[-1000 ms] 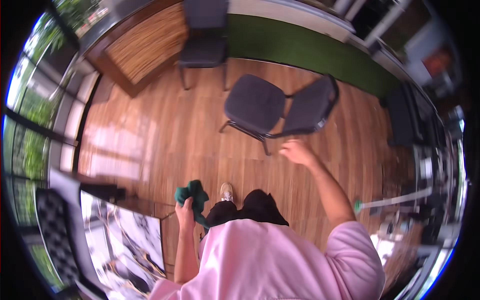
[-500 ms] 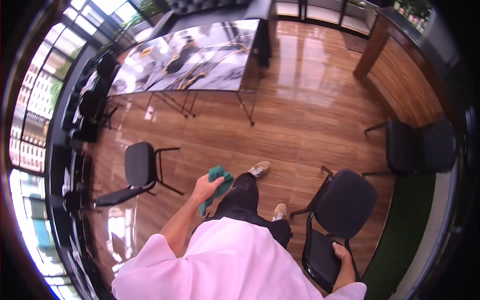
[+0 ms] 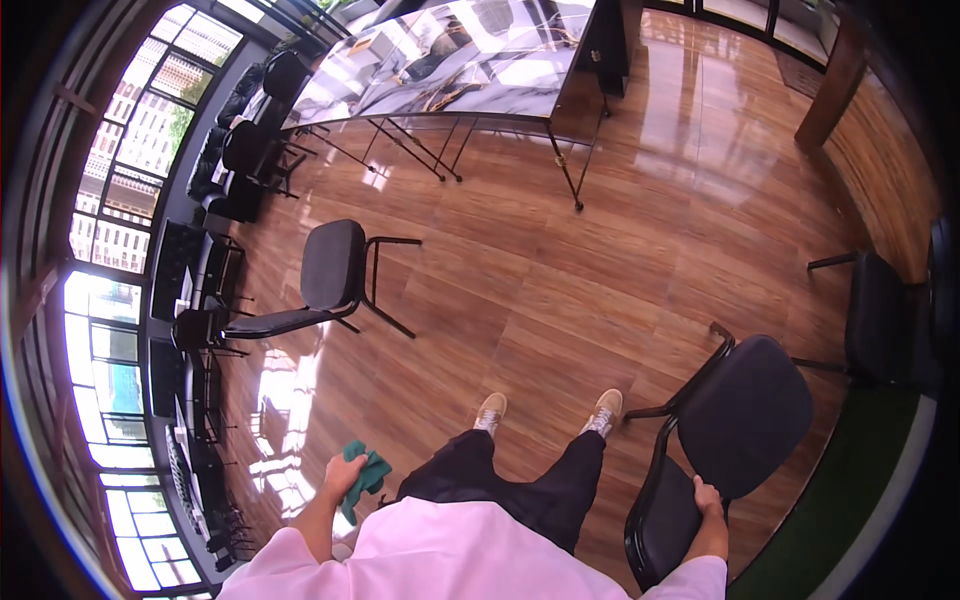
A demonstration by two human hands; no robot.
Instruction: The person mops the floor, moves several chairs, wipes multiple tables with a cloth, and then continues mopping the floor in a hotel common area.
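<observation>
My left hand (image 3: 346, 473) is closed around a crumpled green cloth (image 3: 365, 478), held out at my left side above the floor. Beside me on the right stands a black padded chair (image 3: 745, 415) with a dark tubular frame. My right hand (image 3: 708, 497) is closed on this chair, at the place where its two dark pads meet; part of the grip is hidden behind the fingers.
A second black chair (image 3: 335, 265) stands ahead on the left. Beyond it is a marble-patterned table (image 3: 480, 75) on thin legs. Another dark chair (image 3: 877, 315) is at the far right, near green carpet (image 3: 865, 460). Dark seats and desks line the left windows.
My view has shifted, so table and chairs sit differently. My feet now stand wider apart, and my left hand with the cloth is lower and further left. The right hand stays at the chair.
</observation>
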